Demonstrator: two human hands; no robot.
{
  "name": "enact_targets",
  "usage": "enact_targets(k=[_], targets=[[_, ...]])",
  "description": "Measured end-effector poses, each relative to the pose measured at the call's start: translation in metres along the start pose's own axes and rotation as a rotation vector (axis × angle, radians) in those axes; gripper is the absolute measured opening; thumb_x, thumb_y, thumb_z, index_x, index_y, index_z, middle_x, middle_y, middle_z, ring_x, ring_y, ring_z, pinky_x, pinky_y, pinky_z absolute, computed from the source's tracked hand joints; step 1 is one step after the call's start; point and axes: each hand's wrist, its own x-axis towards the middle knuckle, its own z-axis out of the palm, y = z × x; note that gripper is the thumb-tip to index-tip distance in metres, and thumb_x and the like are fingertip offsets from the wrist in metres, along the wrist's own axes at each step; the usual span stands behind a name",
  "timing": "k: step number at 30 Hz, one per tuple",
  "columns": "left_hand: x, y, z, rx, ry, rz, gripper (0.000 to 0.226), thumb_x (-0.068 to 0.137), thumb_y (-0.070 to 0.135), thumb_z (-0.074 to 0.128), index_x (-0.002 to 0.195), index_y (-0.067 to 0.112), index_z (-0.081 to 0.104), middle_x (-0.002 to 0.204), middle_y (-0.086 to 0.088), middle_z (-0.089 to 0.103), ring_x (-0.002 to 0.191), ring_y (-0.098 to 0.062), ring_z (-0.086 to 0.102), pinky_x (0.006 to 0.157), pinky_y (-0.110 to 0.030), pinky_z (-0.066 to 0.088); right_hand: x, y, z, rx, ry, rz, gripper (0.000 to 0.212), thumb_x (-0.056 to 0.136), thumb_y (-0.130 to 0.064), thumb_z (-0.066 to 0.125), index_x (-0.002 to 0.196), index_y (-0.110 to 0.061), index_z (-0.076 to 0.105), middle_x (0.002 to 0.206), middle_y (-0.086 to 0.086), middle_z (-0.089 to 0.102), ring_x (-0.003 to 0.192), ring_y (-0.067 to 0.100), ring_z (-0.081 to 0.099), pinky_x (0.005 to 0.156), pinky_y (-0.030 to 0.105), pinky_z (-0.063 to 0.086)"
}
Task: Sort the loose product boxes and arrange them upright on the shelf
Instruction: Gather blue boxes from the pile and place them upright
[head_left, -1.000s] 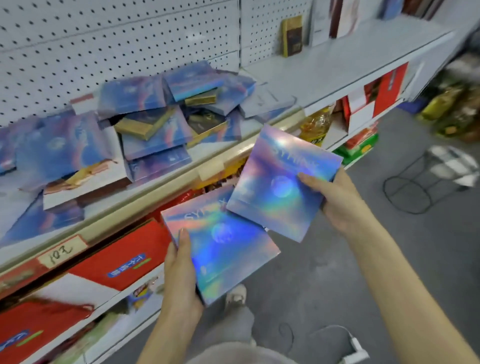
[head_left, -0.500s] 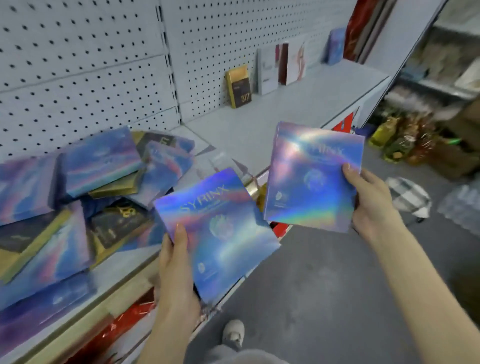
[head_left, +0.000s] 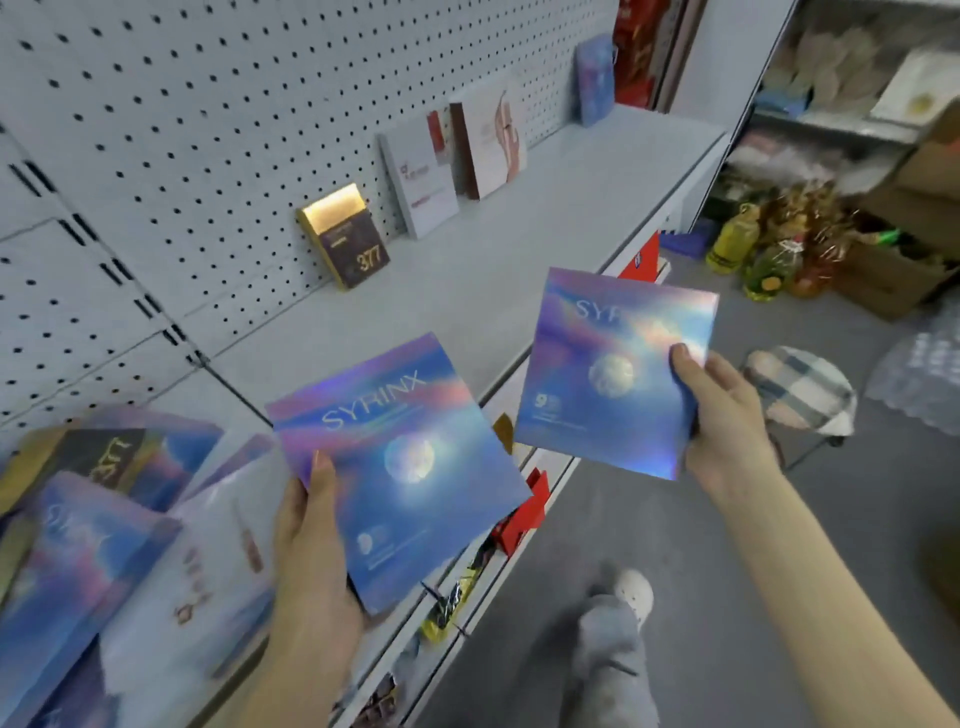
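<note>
My left hand (head_left: 311, 551) grips a holographic blue SYRINX box (head_left: 400, 467) by its lower left edge, thumb on the front. My right hand (head_left: 727, 415) holds a second SYRINX box (head_left: 602, 374) by its right edge, over the front lip of the grey shelf (head_left: 519, 244). A loose pile of boxes (head_left: 104, 545) lies flat and blurred at the lower left of the shelf. Upright against the pegboard stand a dark gold box marked 377 (head_left: 345, 236), a white box (head_left: 421, 176), a brown-edged pale box (head_left: 491, 143) and, far back, a blue box (head_left: 595, 80).
Red packages (head_left: 519, 514) and other goods sit on the lower shelf below the lip. On the floor to the right are oil bottles (head_left: 732, 239), a checked stool (head_left: 800, 389), cardboard boxes (head_left: 893, 270) and a wrapped water pack (head_left: 919, 374). My foot (head_left: 631, 592) is beneath.
The view has swung right along the shelf, away from the pile. Both hands carried their SYRINX boxes along, and the two boxes have drawn apart.
</note>
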Motion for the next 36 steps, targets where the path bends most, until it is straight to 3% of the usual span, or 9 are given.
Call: enact_targets(k=[3, 6, 9, 13, 19, 23, 26, 29, 36], targets=[[0.021, -0.015, 0.068, 0.013, -0.041, 0.036, 0.022, 0.096, 0.036, 0.05, 0.106, 0.024, 0.065, 0.104, -0.001, 0.073, 0.078, -0.014, 0.07, 0.068, -0.037, 0.058, 0.069, -0.016, -0.029, 0.012, 0.007, -0.003, 0.019, 0.09, -0.02, 0.064, 0.105, -0.008, 0.061, 0.105, 0.012, 0.071, 0.086, 0.022, 0.07, 0.074, 0.039, 0.057], [0.04, -0.031, 0.144, -0.029, -0.067, 0.046, 0.025, 0.095, 0.034, 0.05, 0.111, 0.019, 0.062, 0.097, 0.0, 0.074, 0.075, -0.013, 0.071, 0.054, -0.029, 0.056, 0.142, -0.043, -0.058, -0.031, -0.01, -0.048, 0.025, 0.091, -0.019, 0.061, 0.111, -0.004, 0.06, 0.099, 0.008, 0.073, 0.082, 0.019, 0.071, 0.065, 0.033, 0.058], [0.055, -0.043, 0.226, -0.046, -0.07, 0.061, 0.031, 0.095, 0.033, 0.05, 0.118, 0.014, 0.06, 0.095, 0.002, 0.074, 0.075, -0.01, 0.071, 0.053, -0.024, 0.055, 0.213, -0.076, -0.08, -0.098, -0.049, -0.1, 0.019, 0.092, -0.018, 0.06, 0.107, -0.006, 0.061, 0.092, 0.001, 0.073, 0.078, 0.013, 0.069, 0.061, 0.028, 0.056], [0.072, -0.052, 0.326, -0.04, -0.084, 0.083, 0.028, 0.095, 0.027, 0.051, 0.117, 0.012, 0.058, 0.091, 0.003, 0.074, 0.073, -0.009, 0.07, 0.055, -0.025, 0.057, 0.298, -0.111, -0.099, -0.2, -0.089, -0.132, 0.015, 0.085, -0.03, 0.067, 0.094, -0.018, 0.066, 0.091, 0.002, 0.072, 0.082, 0.017, 0.066, 0.076, 0.039, 0.052], [0.112, -0.068, 0.419, -0.035, -0.038, 0.106, 0.026, 0.091, 0.026, 0.053, 0.112, 0.012, 0.061, 0.092, 0.005, 0.075, 0.078, -0.009, 0.071, 0.062, -0.026, 0.058, 0.405, -0.139, -0.111, -0.218, -0.132, -0.098, 0.007, 0.091, -0.022, 0.063, 0.096, -0.018, 0.066, 0.091, 0.0, 0.074, 0.083, 0.02, 0.068, 0.079, 0.046, 0.053], [0.151, -0.079, 0.462, -0.022, 0.001, 0.063, 0.042, 0.082, 0.035, 0.059, 0.118, 0.015, 0.06, 0.115, -0.004, 0.07, 0.094, -0.02, 0.068, 0.08, -0.044, 0.054, 0.468, -0.144, -0.116, -0.243, -0.168, -0.071, 0.012, 0.092, -0.022, 0.063, 0.1, -0.015, 0.065, 0.091, 0.003, 0.074, 0.08, 0.021, 0.07, 0.075, 0.048, 0.054], [0.19, -0.088, 0.493, -0.068, 0.018, 0.056, 0.037, 0.087, 0.033, 0.057, 0.12, 0.017, 0.059, 0.119, -0.003, 0.068, 0.097, -0.018, 0.068, 0.079, -0.041, 0.056, 0.52, -0.143, -0.114, -0.249, -0.189, -0.065, 0.01, 0.091, -0.024, 0.064, 0.097, -0.017, 0.065, 0.086, -0.001, 0.074, 0.074, 0.018, 0.07, 0.072, 0.045, 0.054], [0.235, -0.098, 0.534, -0.138, 0.023, 0.097, 0.046, 0.09, 0.029, 0.055, 0.131, 0.008, 0.053, 0.124, -0.007, 0.065, 0.106, -0.022, 0.064, 0.083, -0.037, 0.056, 0.58, -0.144, -0.103, -0.248, -0.23, -0.047, 0.021, 0.085, -0.032, 0.068, 0.098, -0.016, 0.065, 0.086, -0.001, 0.074, 0.074, 0.017, 0.069, 0.072, 0.044, 0.053], [0.334, -0.103, 0.641, -0.112, 0.103, 0.15, 0.028, 0.094, 0.023, 0.054, 0.117, 0.009, 0.058, 0.106, -0.005, 0.071, 0.086, -0.016, 0.069, 0.074, -0.033, 0.058, 0.711, -0.157, -0.066, -0.351, -0.348, 0.026, 0.084, 0.038, -0.074, 0.08, 0.094, -0.013, 0.065, 0.094, 0.017, 0.071, 0.081, 0.028, 0.064, 0.076, 0.057, 0.051]])
